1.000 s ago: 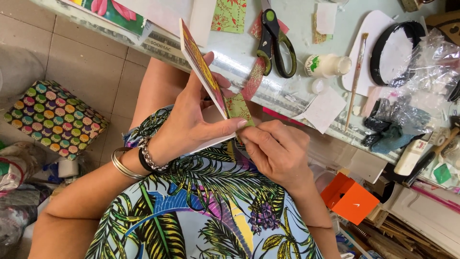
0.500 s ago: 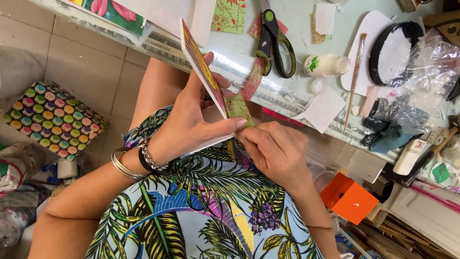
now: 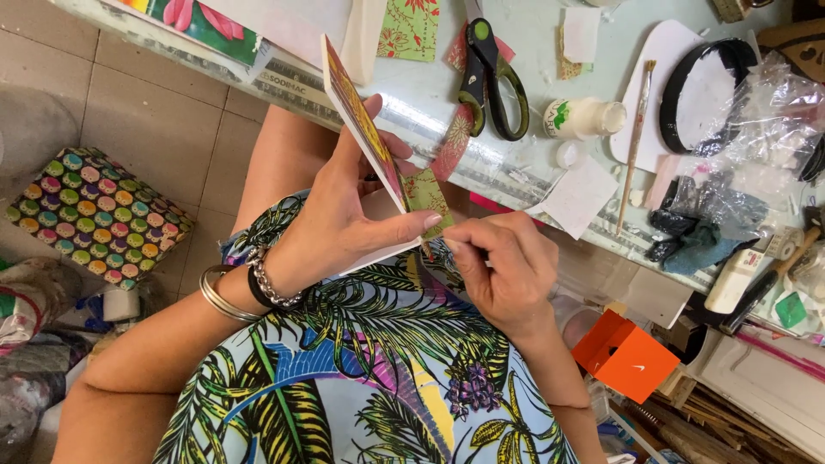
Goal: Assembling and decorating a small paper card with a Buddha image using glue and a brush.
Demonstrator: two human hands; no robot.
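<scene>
Far to the left of the board, a cushion (image 3: 96, 216) covered in coloured dots lies on the tiled floor. Your left hand (image 3: 344, 225), bangles on the wrist, is closed around the thin white board (image 3: 365, 142), thumb stretched along its lower front and fingers behind it, holding it tilted on edge above your lap. The board's decorated face is turned toward the table (image 3: 430, 82). A small green patterned paper scrap (image 3: 427, 194) lies against that face near the bottom corner, touching your left thumb tip. Just right of the board, your right hand (image 3: 503, 271) is pinched narrow, fingertips meeting at the scrap's lower edge. On the table beyond the board, black-handled scissors (image 3: 490, 77) lie just right of its top end. Further right sit a small white glue bottle (image 3: 584, 118) and a thin paintbrush (image 3: 636, 142). Well below and right of the board is an orange box (image 3: 626, 354).
</scene>
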